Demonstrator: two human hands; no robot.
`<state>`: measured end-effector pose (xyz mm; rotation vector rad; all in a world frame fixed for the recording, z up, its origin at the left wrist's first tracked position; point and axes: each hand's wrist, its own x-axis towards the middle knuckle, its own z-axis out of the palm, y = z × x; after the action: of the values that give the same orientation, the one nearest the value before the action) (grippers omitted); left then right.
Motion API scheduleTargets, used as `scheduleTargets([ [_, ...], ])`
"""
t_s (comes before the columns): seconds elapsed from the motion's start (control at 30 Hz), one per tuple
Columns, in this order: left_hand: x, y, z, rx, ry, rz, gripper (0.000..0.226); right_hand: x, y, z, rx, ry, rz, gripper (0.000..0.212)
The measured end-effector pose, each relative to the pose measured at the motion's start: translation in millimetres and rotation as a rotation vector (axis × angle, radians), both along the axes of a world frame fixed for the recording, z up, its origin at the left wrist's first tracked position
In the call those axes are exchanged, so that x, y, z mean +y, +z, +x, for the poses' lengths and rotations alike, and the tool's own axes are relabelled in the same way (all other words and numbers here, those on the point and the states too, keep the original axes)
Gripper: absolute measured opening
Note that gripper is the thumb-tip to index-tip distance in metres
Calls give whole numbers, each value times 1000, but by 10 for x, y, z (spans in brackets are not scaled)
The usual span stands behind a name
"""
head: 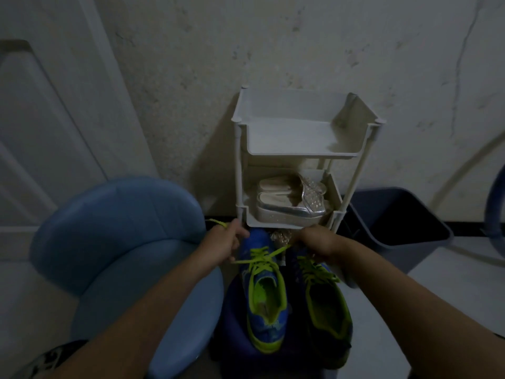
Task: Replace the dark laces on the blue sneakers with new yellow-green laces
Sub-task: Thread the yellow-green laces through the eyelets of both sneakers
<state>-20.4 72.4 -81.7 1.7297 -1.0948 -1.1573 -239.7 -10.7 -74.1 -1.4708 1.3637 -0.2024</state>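
Left hand (228, 246): the fingers are curled around one end of the yellow-green lace (259, 259); its tip sticks out behind the fist, toward the blue chair (123, 228).
Right hand (314, 242): the fingers are closed on the other end, and the lace runs tight from the shoe up into them.
Why held so: both ends are drawn apart and away from the shoe. I think this is to tighten the crossings and make the ends equal.
Left sneaker (266, 296): toe toward the shelf (300, 149), heel toward the person, so the eyelets face up and are easy to reach. It carries the new lace.
Right sneaker (326, 305): just beside it and turned the same way, also with a yellow-green lace. It lies in shadow, so I cannot tell about its top rows.
Support: both shoes stand on something dark and low, perhaps a stool (232, 337).
Dark laces: none visible.
Progress: it seems near the end — probably the knot on the left sneaker is left.
Around: silver shoes (289, 203) on the shelf, and a dark bin (396, 222) to the right.
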Motion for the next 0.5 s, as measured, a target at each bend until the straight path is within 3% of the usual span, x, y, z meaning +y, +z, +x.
scheduleTargets([
  [0.13, 43, -155, 16, -430, -338, 66, 32, 70, -39, 89, -410, -8, 177, 29],
  [0.2, 79, -171, 43, -500, -437, 79, 34, 106, -12, 108, -413, 67, 141, 24],
  [0.37, 70, -117, 180, -541, -476, 62, 29, 65, -149, 144, -59, 167, -257, 5],
  [0.43, 73, -93, 231, -593, -505, 81, 29, 46, -131, 122, 154, 367, -375, 22],
  [0.5, 78, -60, 264, -603, -528, 104, 27, 46, -44, 112, 317, 529, -459, 23],
])
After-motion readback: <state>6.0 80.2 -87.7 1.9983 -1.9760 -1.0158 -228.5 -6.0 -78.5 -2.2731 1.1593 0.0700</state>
